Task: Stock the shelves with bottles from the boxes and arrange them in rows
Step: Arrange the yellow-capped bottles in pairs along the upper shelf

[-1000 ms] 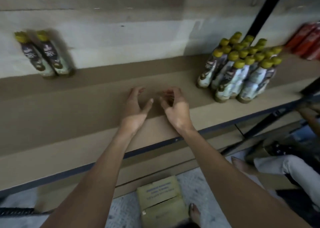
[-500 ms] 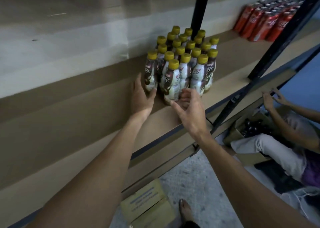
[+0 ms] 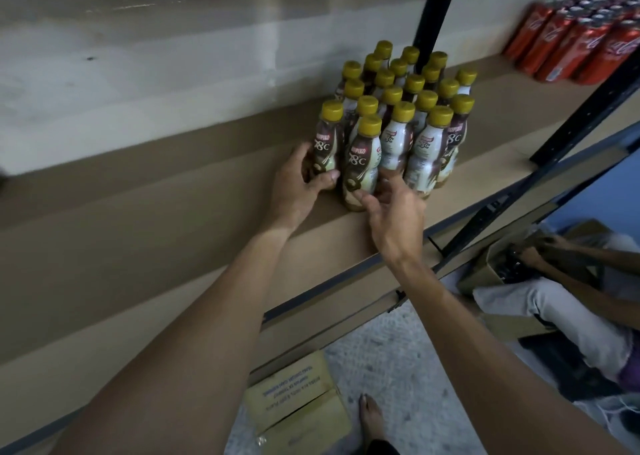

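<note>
The fingers (image 3: 323, 178) of my left hand (image 3: 294, 188) are curled round the lower body of the left bottle (image 3: 325, 139). The thumb lies across its front and the rest are mostly hidden behind it. The fingers (image 3: 358, 196) of my right hand (image 3: 394, 215) close on the foot of the front bottle (image 3: 363, 156), thumb on the near side, the others reaching into the gap beside its neighbour. How firmly they pinch I cannot tell. Both bottles stand upright on the shelf (image 3: 173, 246) at the near left corner of the block of bottles (image 3: 412, 108), touching it or just beside it.

I take the step to be squaring these two into the rows. The front bottle stands ahead of the others, so it reads as a stray or the start of a new row. To do this well I should hold low, near the base: these bottles are tall and narrow and would tip if pushed at the cap. Sliding beats lifting, and the shelf board looks smooth enough for it. If the two jostle, I should move one at a time and press each until its side meets its neighbour, label turned outward to match. The risk is a domino fall through the tightly packed block, or a shove that drives its far end toward the black upright (image 3: 429, 21). More stock is probably in the box (image 3: 294, 395) on the floor below, and further rows would grow leftward along the shelf.
</note>
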